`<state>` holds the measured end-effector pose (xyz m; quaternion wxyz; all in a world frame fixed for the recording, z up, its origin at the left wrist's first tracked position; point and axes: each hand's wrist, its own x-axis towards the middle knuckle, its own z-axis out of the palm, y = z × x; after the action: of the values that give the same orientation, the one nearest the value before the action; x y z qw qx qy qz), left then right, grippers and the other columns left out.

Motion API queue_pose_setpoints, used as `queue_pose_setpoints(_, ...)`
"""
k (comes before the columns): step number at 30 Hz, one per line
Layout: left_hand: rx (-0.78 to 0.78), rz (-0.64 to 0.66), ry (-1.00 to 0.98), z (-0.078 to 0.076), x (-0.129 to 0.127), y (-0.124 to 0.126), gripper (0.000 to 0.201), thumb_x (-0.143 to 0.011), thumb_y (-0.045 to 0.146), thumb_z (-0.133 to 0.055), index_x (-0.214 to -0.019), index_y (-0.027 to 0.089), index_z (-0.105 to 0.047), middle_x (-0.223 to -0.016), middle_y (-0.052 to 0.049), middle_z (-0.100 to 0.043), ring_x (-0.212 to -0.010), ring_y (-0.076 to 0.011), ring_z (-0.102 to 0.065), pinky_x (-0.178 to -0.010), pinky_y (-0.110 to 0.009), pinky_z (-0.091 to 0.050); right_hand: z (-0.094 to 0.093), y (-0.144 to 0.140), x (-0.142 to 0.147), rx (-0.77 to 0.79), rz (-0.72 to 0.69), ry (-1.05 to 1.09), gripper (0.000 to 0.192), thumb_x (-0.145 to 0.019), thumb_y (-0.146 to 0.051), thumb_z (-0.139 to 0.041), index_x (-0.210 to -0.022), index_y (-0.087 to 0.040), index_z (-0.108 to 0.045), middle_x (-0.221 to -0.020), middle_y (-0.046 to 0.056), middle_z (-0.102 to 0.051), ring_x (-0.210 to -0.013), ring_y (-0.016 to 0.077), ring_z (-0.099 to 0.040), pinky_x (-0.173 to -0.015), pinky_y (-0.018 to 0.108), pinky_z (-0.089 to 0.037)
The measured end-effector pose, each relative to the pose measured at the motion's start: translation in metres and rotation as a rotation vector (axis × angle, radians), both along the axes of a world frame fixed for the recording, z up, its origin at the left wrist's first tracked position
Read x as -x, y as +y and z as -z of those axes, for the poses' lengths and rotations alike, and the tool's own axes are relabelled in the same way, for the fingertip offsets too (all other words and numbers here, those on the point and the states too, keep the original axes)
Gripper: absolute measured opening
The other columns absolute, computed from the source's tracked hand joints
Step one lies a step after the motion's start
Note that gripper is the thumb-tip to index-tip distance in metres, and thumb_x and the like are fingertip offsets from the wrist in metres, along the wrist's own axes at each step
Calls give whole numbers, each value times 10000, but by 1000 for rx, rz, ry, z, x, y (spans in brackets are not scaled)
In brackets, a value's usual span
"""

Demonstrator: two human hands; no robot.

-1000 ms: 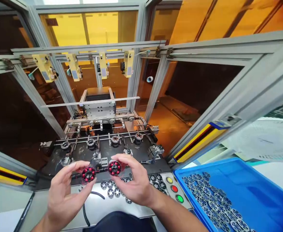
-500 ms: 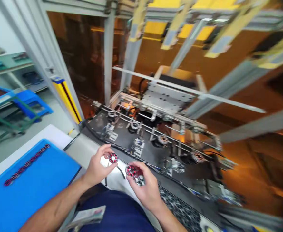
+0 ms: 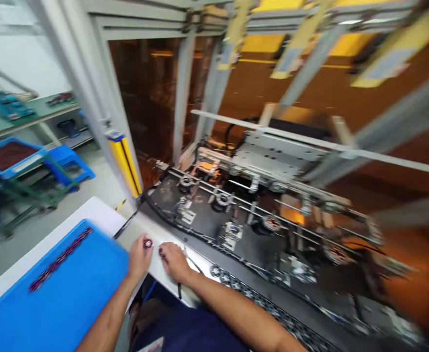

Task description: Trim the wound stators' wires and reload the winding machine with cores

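Grey metal posts and orange panels make a big machine (image 3: 266, 161) that fills the view from 12 to 3 o'clock. Down at 6 o'clock a pale ledge (image 3: 152, 234) runs along the front of it, and both hands are low over this ledge, close together.

At 7 o'clock, the left hand (image 3: 139, 256) pinches a small red and black ring (image 3: 148, 243) in its fingertips. Just beside it the right hand (image 3: 174, 261) holds a second red ring (image 3: 161, 252) — the picture is blurry, so it looks like a pinch, but I am not sure how tight. The two rings are near each other and not touching.

A blue tray (image 3: 53, 293) lies at 8 o'clock, just beside the left hand. On it sits a long row of red rings (image 3: 58, 258), running in a slanted line.

Silver rings (image 3: 232, 281) lie in a line at 5 o'clock, along the black edge of the machine. More round parts (image 3: 220, 200) sit on black holders farther in — toward 1 o'clock. A yellow strip (image 3: 126, 164) stands on a post at 10 o'clock.
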<state>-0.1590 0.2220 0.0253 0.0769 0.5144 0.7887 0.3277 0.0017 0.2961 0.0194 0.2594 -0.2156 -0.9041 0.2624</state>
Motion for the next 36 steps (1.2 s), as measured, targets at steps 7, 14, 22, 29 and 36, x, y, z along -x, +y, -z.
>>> queue_pose_setpoints(7, -133, 259, 111, -78, -9, 64, 518, -864, 377, -628, -1337, 229, -476, -1262, -154, -616, -1173, -366, -606, -1013, -612, -476, -100, 42, -149, -262, 125, -81, 332, -845, -225, -627, -1174, -190, -607, -1260, 93, -680, -1204, 196, -597, -1012, 340, -512)
queue_pose_setpoints(14, -163, 998, 437, -190, -161, 238, 382, -909, 286, -614, -1277, 185, -592, -1339, -158, -600, -1386, -341, -423, -1131, -555, -371, -151, 153, -386, -157, 684, -399, 205, -918, -170, -580, -1088, -108, -676, -1166, 199, -681, -1133, 317, -629, -1004, 536, -495)
queue_pose_setpoints(22, 110, 1324, 547, -135, -280, 342, 316, -781, 221, -773, -1088, 198, -700, -1436, -131, -535, -1410, -382, -379, -1090, -618, -368, -121, 188, -445, 95, 789, -701, 329, -950, -335, -625, -1238, -177, -604, -1356, 104, -569, -1202, 265, -579, -1004, 502, -497)
queue_pose_setpoints(29, 211, 1389, 632, -118, -287, 352, 331, -897, 293, -662, -1208, 183, -634, -1468, -109, -497, -1371, -329, -429, -1104, -600, -363, -107, 198, -445, 161, 786, -723, 337, -954, -337, -617, -1257, -191, -596, -1388, 104, -546, -1227, 271, -559, -1025, 515, -479)
queue_pose_setpoints(36, 294, 1389, 688, -108, -293, 357, 366, -916, 318, -640, -1256, 185, -602, -1412, -114, -542, -1268, -302, -536, -1040, -564, -452, -98, 204, -447, 210, 777, -756, 359, -951, -339, -622, -1275, -189, -583, -1392, 105, -541, -1229, 277, -559, -1021, 522, -482)
